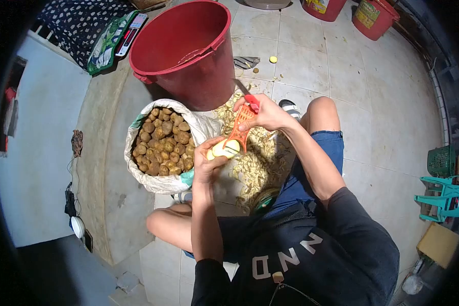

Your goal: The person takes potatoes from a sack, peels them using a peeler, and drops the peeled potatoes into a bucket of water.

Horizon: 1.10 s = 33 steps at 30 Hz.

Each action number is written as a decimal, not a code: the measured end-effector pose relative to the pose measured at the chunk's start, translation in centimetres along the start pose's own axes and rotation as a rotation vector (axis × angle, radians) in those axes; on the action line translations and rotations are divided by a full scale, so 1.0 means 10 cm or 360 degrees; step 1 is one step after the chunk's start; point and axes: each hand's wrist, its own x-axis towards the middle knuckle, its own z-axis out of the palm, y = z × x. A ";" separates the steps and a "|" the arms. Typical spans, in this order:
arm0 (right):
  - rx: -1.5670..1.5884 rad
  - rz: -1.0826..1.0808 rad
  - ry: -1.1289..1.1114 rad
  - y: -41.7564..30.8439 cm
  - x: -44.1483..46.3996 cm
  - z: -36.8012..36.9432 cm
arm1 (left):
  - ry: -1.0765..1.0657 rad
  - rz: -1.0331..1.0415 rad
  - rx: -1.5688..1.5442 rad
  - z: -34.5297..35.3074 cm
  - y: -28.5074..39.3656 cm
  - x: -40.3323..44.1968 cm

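Note:
My left hand [209, 159] is closed around a peeled yellow potato [225, 148]. My right hand [268, 113] grips an orange plastic peeler [243, 122], whose head lies against the potato. A knife [251, 101] with a red handle is also held in my right hand, its dark blade pointing up and away. Below both hands, a heap of potato peelings [262, 166] covers the floor between my legs. Just left of my left hand stands a white sack [153, 182] with a rolled-down rim, full of unpeeled potatoes [166, 140].
A large red tub [204, 84] stands beyond the sack; its bottom is hidden. Near it, a peeled potato piece [273, 59] and a striped cloth [246, 62] lie on the tiles. A digital scale [131, 35] is at upper left. Turquoise stools [443, 196] stand at right.

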 end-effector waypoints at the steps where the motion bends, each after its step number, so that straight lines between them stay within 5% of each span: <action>1: -0.0156 -0.0026 0.0012 0.02 0.03 -0.02 | -0.0001 0.0000 0.0000 0.00 -0.02 0.00; 3: -0.0076 0.0212 0.0210 0.10 0.10 -0.14 | 0.0013 -0.0089 -0.0325 -0.02 -0.04 -0.02; 6: 0.0033 0.0038 0.0242 0.04 0.03 -0.03 | 0.0019 -0.0051 -0.0590 -0.01 -0.09 -0.04; 11: 0.0189 0.0099 0.0432 0.15 0.06 -0.15 | 0.0040 0.0016 -0.0591 0.00 -0.13 -0.01; 14: 0.0102 -0.0202 0.0230 -0.03 -0.01 0.14 | 0.0134 0.0010 -0.0687 -0.02 -0.21 -0.02; 17: 0.0173 0.0158 0.0551 0.26 0.07 -0.08 | 0.0166 0.0045 -0.0695 -0.06 -0.21 0.00; 20: 0.0207 0.0001 0.0389 -0.01 0.00 0.12 | 0.0035 0.0111 -0.0782 -0.06 -0.17 -0.03; 25: 0.0250 -0.0088 0.0356 0.04 -0.01 0.13 | 0.0467 0.0173 -0.0732 0.00 0.01 0.00; 27: 0.0153 -0.0045 0.0367 0.23 0.02 0.05 | 0.0413 0.0185 -0.0628 -0.09 0.04 0.02; 33: 0.0061 0.0061 0.0024 0.17 0.02 0.07 | 0.0280 0.0117 0.1084 -0.08 0.07 0.03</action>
